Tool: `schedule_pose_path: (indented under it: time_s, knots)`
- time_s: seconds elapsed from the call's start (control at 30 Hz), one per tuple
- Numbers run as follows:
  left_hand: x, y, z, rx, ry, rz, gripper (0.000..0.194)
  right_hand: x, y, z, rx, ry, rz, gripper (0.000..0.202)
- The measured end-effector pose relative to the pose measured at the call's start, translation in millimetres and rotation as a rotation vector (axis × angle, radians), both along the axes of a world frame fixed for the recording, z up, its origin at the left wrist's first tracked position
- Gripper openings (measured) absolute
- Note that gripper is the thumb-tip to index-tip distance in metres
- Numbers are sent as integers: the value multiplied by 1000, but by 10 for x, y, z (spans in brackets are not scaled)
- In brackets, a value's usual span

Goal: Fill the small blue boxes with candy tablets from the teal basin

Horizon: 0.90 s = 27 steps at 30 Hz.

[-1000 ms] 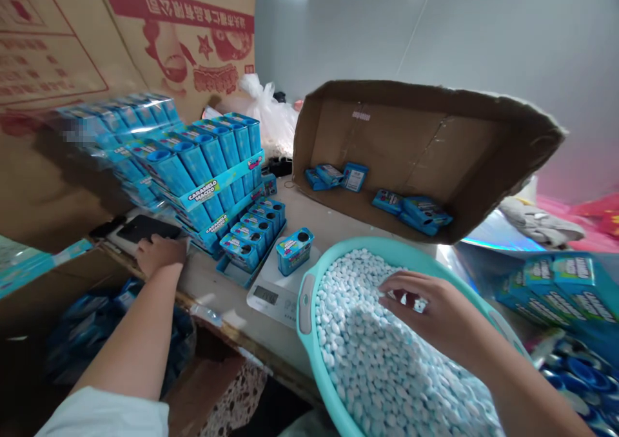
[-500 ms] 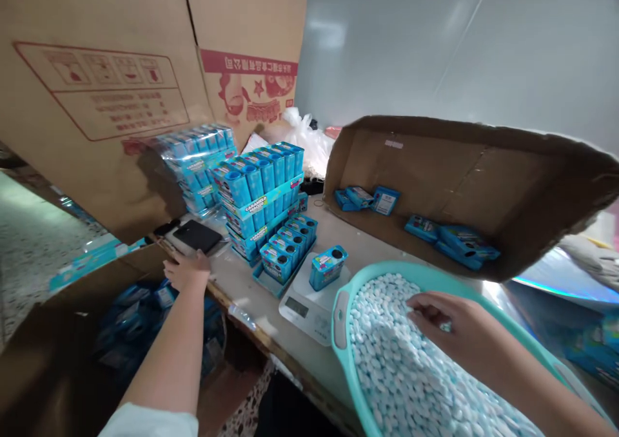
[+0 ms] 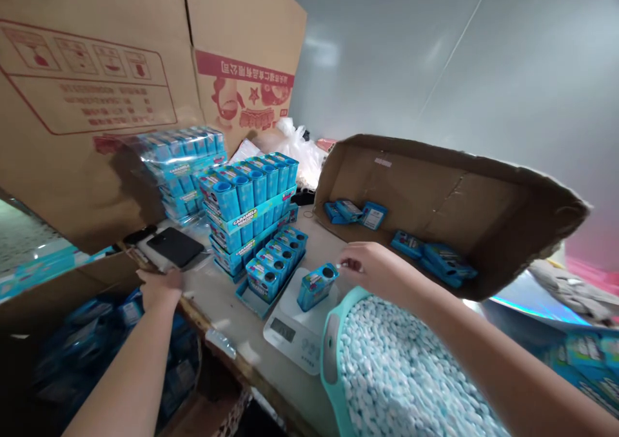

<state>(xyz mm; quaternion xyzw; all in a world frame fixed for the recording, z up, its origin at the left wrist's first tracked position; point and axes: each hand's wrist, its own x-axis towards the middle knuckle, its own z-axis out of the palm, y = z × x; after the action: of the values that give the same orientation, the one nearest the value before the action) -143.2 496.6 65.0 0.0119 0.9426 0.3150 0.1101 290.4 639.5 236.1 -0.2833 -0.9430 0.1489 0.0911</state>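
Note:
My right hand (image 3: 360, 261) is closed in a pinch on a small white candy (image 3: 339, 266), with pale bits also showing under the curled fingers. It is just right of an upright blue candy box (image 3: 316, 287) with a round dark opening on top. That box stands on a white digital scale (image 3: 294, 343). Below my right forearm is a turquoise basin (image 3: 333, 385) full of white and pale blue candies (image 3: 396, 366). My left hand (image 3: 162, 289) rests on the table edge above an open carton, holding nothing visible; its fingers are partly hidden.
Left of the scale, a tray (image 3: 256, 303) holds several blue boxes, beside stacked full trays (image 3: 246, 218). A black phone (image 3: 175, 246) lies near a plastic-wrapped stack (image 3: 186, 173). A tipped carton (image 3: 425, 192) contains several blue boxes. The lower-left carton (image 3: 29, 334) holds many more.
My right hand has moved from the candies in the basin, left and up to beside the box on the scale. My left hand stays at the table edge. The view has shifted slightly.

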Motion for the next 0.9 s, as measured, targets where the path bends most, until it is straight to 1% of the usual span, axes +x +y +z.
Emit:
schedule_pose_path:
  time_s: [0.1,0.2,0.3,0.4,0.5,0.57,0.63,0.7,0.77,0.83,0.9]
  knots:
    - [-15,11,-5,-13,-1,7,89,-129,64,-72,-16,-36,69,15]
    - [-54,22,-49,-18,13,20,89,-197,75,-122,-41,-59,93,17]
    - [-97,29,-98,-12,22,31,84,-207,58,-137,-51,-50,92,21]
    - [-110,33,-112,0,28,44,79,-141,29,-119,-42,1,74,22]
    - [-83,36,-95,15,41,50,77,39,-34,-68,9,10,41,28]
    - [-58,36,-83,20,50,52,76,230,-108,-45,39,-68,-10,29]
    - [-44,38,-82,22,60,57,72,456,-209,-74,18,-165,-62,27]
    - [-45,45,-98,22,75,63,67,670,-330,-169,-36,-218,-106,25]
    - [-59,57,-126,20,91,68,63,827,-459,-301,-126,-251,-96,28]
    - [-77,69,-157,17,107,78,61,910,-576,-418,-228,-264,-76,27]
    - [-90,76,-178,16,117,89,59,933,-666,-483,-307,-282,-75,26]
